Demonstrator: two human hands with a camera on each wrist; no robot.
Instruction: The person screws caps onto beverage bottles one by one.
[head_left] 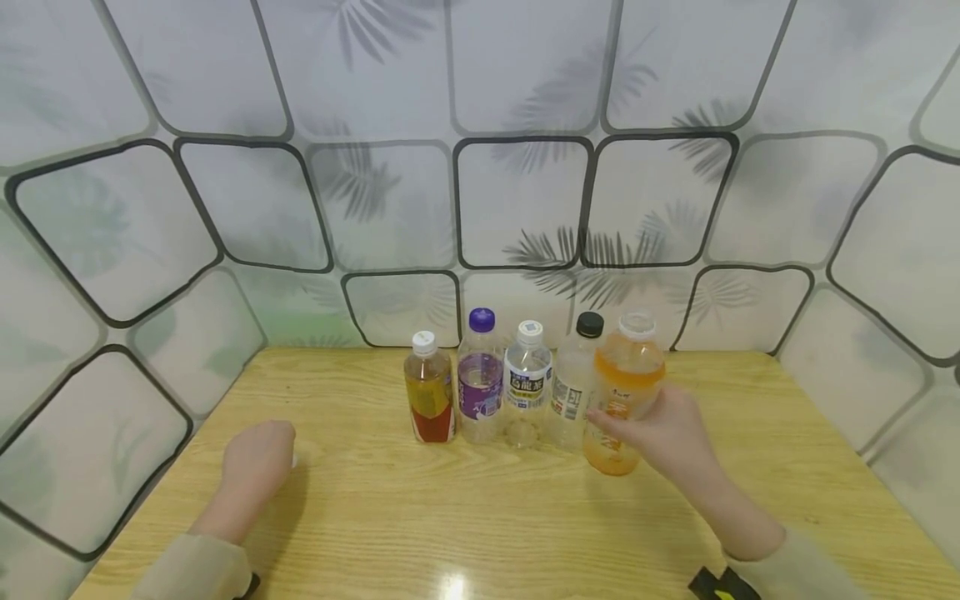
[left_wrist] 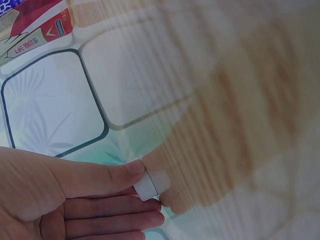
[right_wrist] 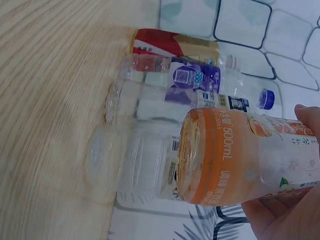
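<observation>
In the left wrist view, my left hand (left_wrist: 100,195) pinches a small white bottle cap (left_wrist: 146,187) between thumb and fingers, close to the tabletop. The head view shows that hand (head_left: 258,458) low over the left side of the table, the cap mostly hidden. My right hand (head_left: 670,437) grips a clear bottle with orange bands and label (head_left: 621,396), slightly tilted. Its base (right_wrist: 192,155) seems off the table. Whether a cap sits on its pale top is unclear. Just left of it stands a clear bottle with a black cap (head_left: 573,392).
Left of the black-capped bottle stand a white-capped clear bottle (head_left: 527,387), a purple-capped bottle with purple label (head_left: 481,383), and a white-capped bottle with yellow and red label (head_left: 430,392). The wooden table (head_left: 420,517) meets patterned walls (head_left: 517,200) behind and at both sides.
</observation>
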